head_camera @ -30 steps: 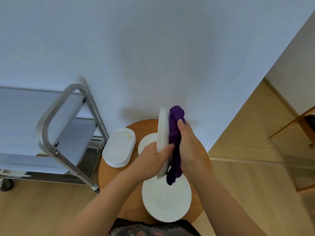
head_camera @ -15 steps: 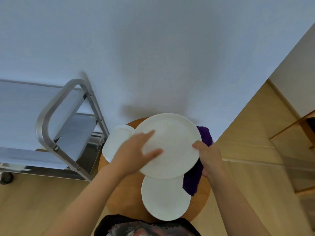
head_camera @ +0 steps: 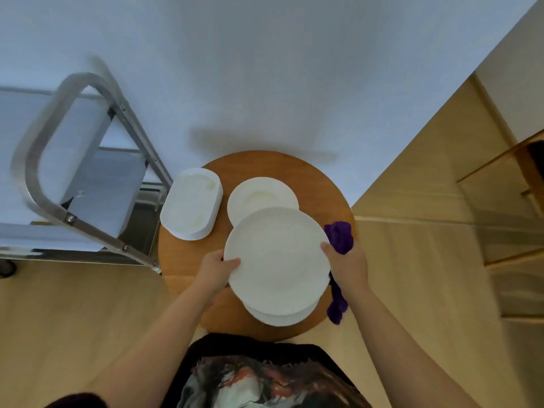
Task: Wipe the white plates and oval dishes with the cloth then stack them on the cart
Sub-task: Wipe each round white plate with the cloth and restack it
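Note:
I hold a round white plate (head_camera: 276,260) flat over the near side of the round wooden table (head_camera: 321,184). My left hand (head_camera: 216,270) grips its left rim, thumb on top. My right hand (head_camera: 347,265) grips the right rim and also holds the purple cloth (head_camera: 340,238), which hangs down past the wrist. Another white plate (head_camera: 282,318) lies on the table just under the held one. Farther back lie a smaller round plate (head_camera: 260,194) and a stack of oval dishes (head_camera: 191,207), both with yellowish smears.
A metal cart (head_camera: 79,184) with grey shelves stands left of the table, against the pale wall. Wooden floor surrounds the table. Wooden furniture (head_camera: 500,219) stands at the right edge.
The plate went from upright, being wiped with the cloth, to lying flat. Both hands now hold its rims and have lowered it over the near plate on the table.

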